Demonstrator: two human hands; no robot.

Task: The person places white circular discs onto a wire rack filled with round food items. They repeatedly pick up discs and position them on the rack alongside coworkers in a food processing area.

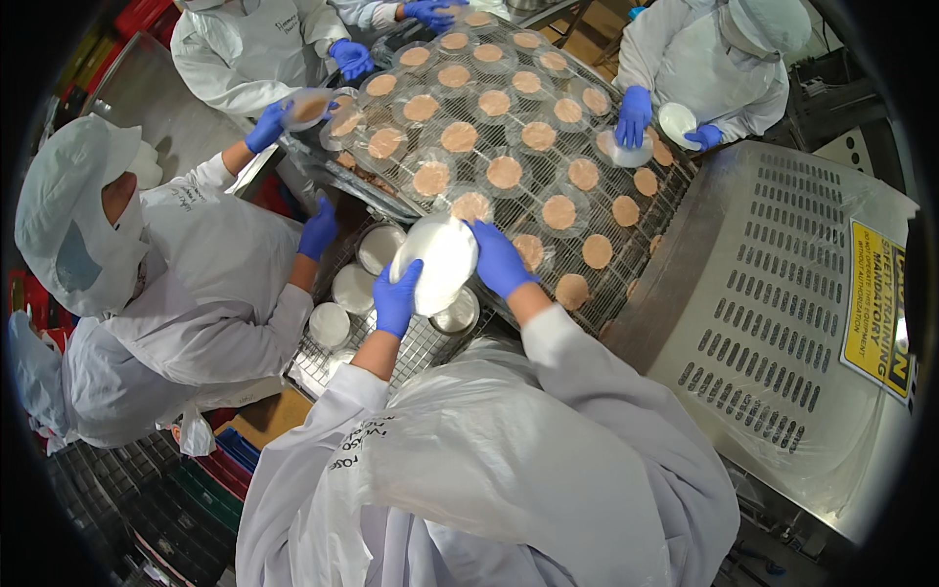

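A thick stack of round white translucent film sheets (435, 266) is in my gloved left hand (396, 301), thumb on top and fingers underneath. My gloved right hand (503, 260) closes on the stack's right edge; whether it pinches a single sheet cannot be made out. Just beyond the stack, partly covered by it, lies a pinkish round patty (470, 207) on a wire mesh belt (509, 217). Rows of similar patties spread over the belt, many with clear round film around or under them.
Left of the belt, a wire rack (367, 344) bears several round stacks of sheets (353, 289). A co-worker at the left (186, 264) lifts a patty; others work at the far side and far right. A slotted metal cover (763, 303) with a yellow sign flanks the belt's right.
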